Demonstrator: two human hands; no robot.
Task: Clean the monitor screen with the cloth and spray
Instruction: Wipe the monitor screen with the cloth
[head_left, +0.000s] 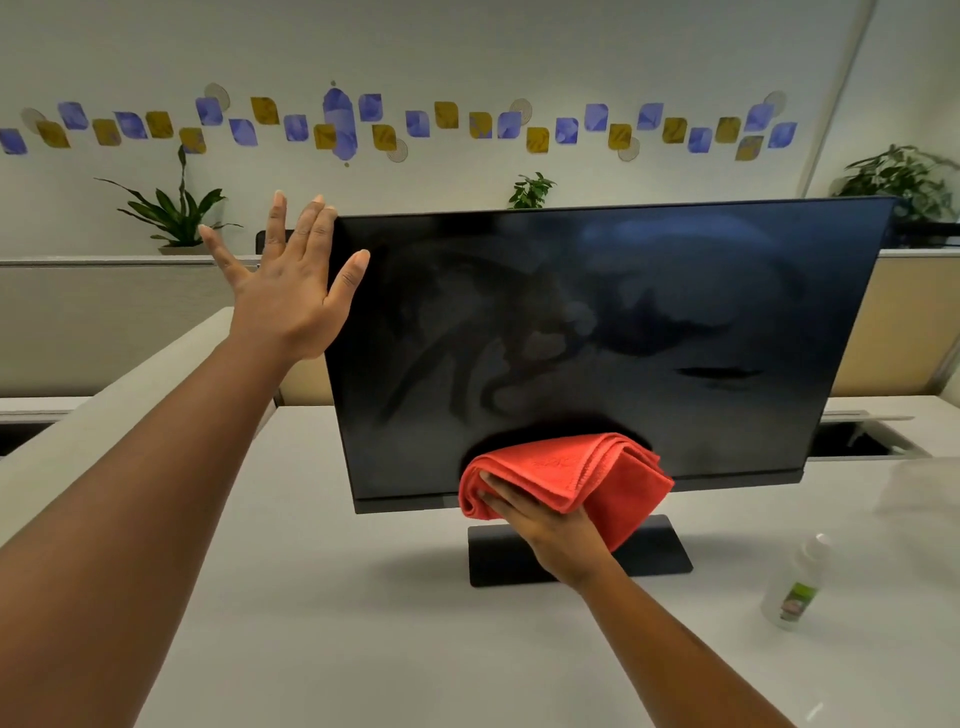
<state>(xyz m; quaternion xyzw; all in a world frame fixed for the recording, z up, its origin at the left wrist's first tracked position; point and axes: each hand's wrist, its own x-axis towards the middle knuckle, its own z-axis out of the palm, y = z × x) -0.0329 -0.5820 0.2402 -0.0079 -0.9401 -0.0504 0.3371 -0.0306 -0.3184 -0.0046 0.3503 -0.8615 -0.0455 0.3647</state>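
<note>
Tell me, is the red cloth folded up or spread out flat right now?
Folded. The red cloth shows several stacked layers along its top edge, bunched into a thick pad that the right hand presses against the lower part of the monitor screen.

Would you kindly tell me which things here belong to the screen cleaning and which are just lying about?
Part of the job: monitor, red cloth in the right hand, spray bottle on the desk, left hand steadying the monitor's edge.

Just about: potted plants, wall decoration, desk partition.
</note>
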